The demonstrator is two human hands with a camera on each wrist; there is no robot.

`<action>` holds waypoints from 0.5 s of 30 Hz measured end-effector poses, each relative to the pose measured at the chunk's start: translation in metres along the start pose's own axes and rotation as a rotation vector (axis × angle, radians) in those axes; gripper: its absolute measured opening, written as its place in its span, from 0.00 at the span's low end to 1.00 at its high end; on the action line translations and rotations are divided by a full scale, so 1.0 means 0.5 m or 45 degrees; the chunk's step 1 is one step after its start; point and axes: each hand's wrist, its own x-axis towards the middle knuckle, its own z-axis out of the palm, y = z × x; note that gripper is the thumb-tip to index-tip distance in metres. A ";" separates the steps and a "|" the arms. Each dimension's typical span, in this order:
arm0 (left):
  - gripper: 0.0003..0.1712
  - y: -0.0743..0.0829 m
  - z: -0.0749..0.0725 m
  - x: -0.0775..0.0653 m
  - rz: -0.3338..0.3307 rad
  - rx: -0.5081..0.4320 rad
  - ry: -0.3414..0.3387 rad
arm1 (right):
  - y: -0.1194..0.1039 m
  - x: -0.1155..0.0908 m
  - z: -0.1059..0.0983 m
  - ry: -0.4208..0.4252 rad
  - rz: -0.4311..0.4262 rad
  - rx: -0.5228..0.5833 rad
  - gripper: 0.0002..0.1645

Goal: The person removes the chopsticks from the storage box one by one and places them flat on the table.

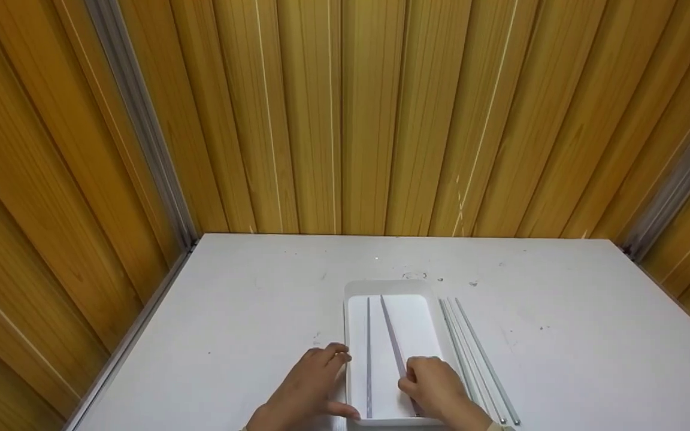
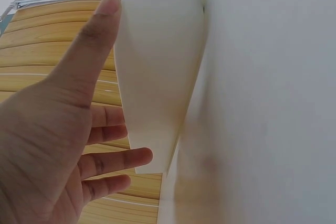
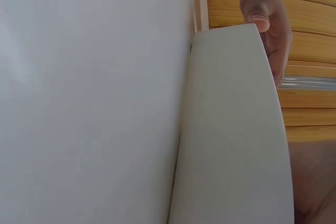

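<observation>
A white rectangular tray (image 1: pixel 390 288) holds two thin grey chopsticks. One chopstick (image 1: pixel 369 359) lies lengthwise near the left wall. The other chopstick (image 1: pixel 392 329) slants through the middle, its near part passing under my right hand (image 1: pixel 435 386), whose curled thumb and fingers pinch it. My left hand (image 1: pixel 309 383) is at the tray's left side, fingers at the rim and thumb by the near left corner. In the left wrist view that hand (image 2: pixel 52 124) has fairly straight fingers beside the tray's outer wall (image 2: pixel 157 77). The right wrist view is mostly filled by the tray's wall (image 3: pixel 231 129).
Several more chopsticks (image 1: pixel 483 362) lie side by side on the white table (image 1: pixel 249 311), just right of the tray. Wood-patterned panels (image 1: pixel 369 120) with metal corner strips enclose the table at the back and sides.
</observation>
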 end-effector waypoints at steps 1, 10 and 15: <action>0.49 0.000 0.000 0.000 -0.003 0.000 -0.002 | 0.001 -0.001 -0.002 0.000 0.008 -0.001 0.14; 0.49 -0.004 0.003 -0.001 0.012 0.019 0.001 | 0.014 -0.009 -0.015 -0.005 -0.006 0.013 0.15; 0.49 -0.001 0.003 0.001 0.002 0.004 -0.011 | 0.019 -0.010 -0.018 -0.010 -0.005 0.021 0.15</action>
